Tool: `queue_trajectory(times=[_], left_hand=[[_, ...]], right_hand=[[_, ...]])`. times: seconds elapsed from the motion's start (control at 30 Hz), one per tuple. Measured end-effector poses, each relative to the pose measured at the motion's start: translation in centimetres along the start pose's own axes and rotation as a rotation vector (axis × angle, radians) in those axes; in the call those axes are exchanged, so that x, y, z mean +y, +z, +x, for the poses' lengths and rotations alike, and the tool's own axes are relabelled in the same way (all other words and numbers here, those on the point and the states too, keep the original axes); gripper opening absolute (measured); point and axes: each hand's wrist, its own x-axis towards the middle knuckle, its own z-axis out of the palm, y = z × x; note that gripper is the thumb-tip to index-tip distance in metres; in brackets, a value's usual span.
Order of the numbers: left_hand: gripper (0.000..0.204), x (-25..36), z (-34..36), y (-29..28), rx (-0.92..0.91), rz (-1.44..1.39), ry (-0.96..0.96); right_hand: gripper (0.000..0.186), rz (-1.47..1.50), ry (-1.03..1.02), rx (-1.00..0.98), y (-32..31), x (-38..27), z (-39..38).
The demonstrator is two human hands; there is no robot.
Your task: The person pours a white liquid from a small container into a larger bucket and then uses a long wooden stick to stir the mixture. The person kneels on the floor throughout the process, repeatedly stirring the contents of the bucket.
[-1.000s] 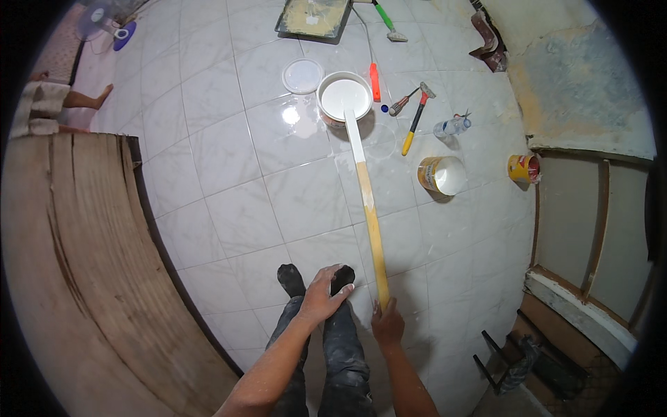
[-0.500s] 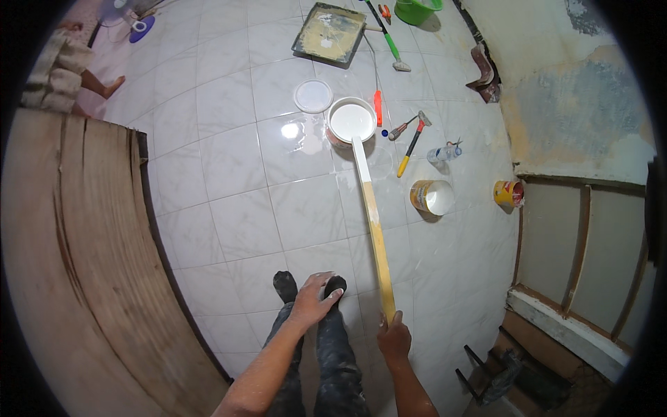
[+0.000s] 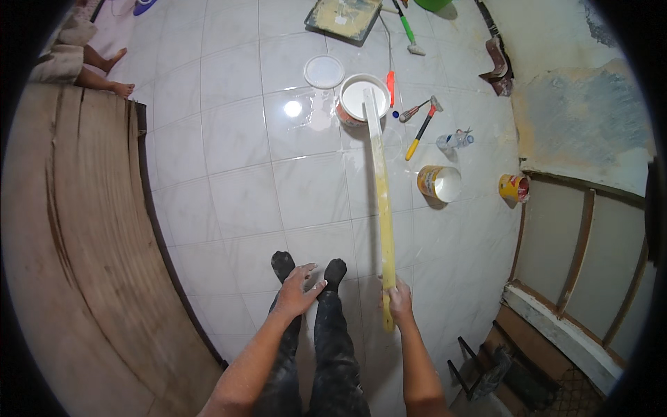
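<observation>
My right hand (image 3: 399, 302) grips a long yellow wooden stick (image 3: 385, 229) near its lower end. White paint coats the stick's far end, which reaches over the open paint bucket (image 3: 349, 115) on the tiled floor. White paint (image 3: 356, 99) fills much of that bucket. With fingers spread and nothing in it, my left hand (image 3: 300, 292) hovers above my dark-socked feet; white smears mark its fingers. A round white lid (image 3: 324, 71) lies beside the bucket.
Right of the stick lie a scraper (image 3: 421, 132), a screwdriver (image 3: 411, 112), a clear bottle (image 3: 455, 140) and a yellow tub (image 3: 430, 182). A paint tray (image 3: 340, 36) is farther back. A wooden panel (image 3: 76, 229) borders the left; another person's feet (image 3: 119, 89) show beyond it.
The stick has been raised in the bucket, and my right hand now holds it a little above its lower end. My left hand has shifted slightly left. The view has tilted downward.
</observation>
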Motion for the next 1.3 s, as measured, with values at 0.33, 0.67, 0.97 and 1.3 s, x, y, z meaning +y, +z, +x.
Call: queue_trajectory(times=[0.33, 0.67, 0.97, 1.3], left_hand=[[0.058, -5.4, 0.0, 2.7, -0.073, 0.107, -0.039], [0.063, -5.1, 0.8, 5.7, -0.173, 0.171, -0.095], [0.061, -3.9, 0.9, 5.6, -0.165, 0.204, -0.069], [0.062, -4.8, 0.3, 5.3, -0.154, 0.206, -0.089]], right_hand=[[0.026, -0.49, -0.377, 0.312, 4.7, 10.6, 14.1], [0.039, -0.621, -0.381, 0.376, 5.4, 12.3, 18.7], [0.036, -0.712, -0.381, 0.317, 3.2, 13.7, 18.1], [0.036, -0.776, -0.199, 0.268, 3.0, 13.6, 14.1]])
